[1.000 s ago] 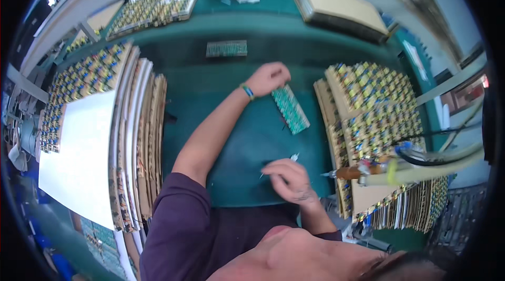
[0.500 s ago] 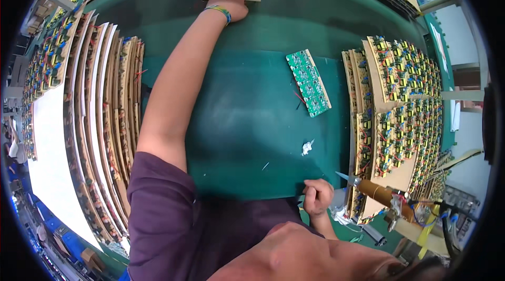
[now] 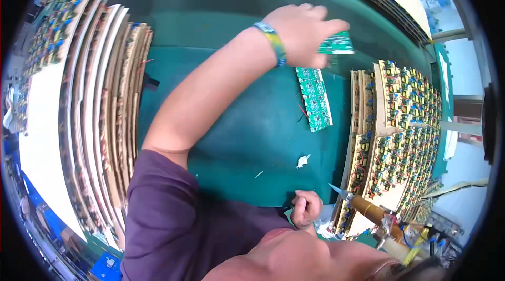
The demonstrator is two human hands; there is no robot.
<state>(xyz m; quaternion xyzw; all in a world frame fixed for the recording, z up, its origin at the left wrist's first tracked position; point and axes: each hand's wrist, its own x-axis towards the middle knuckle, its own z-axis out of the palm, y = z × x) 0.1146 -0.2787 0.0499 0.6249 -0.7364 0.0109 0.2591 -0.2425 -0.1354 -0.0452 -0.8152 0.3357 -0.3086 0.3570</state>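
Our left hand [image 3: 305, 31] reaches far across the green tabletop [image 3: 221, 123], its grip closed on a small green circuit board [image 3: 336, 43] held above the surface; the fingers cover the board's near end. A striped wristband [image 3: 274, 43] circles that wrist. Just below the held board, a longer green circuit board [image 3: 314, 98] lies flat on the tabletop, apart from the hand.

Our right hand [image 3: 306, 208] sits close to our body at the tabletop's near edge, its grip curled into a loose fist; we cannot tell whether it holds anything. Just beside it to the right, a soldering iron [image 3: 363, 207] with a metal tip and brownish handle points toward the hand. A small white scrap [image 3: 301, 161] lies between the two hands.

To the right stand cardboard trays of populated boards [image 3: 405, 123]. To the left, a row of cardboard sheets [image 3: 100, 113] stands stacked on edge.
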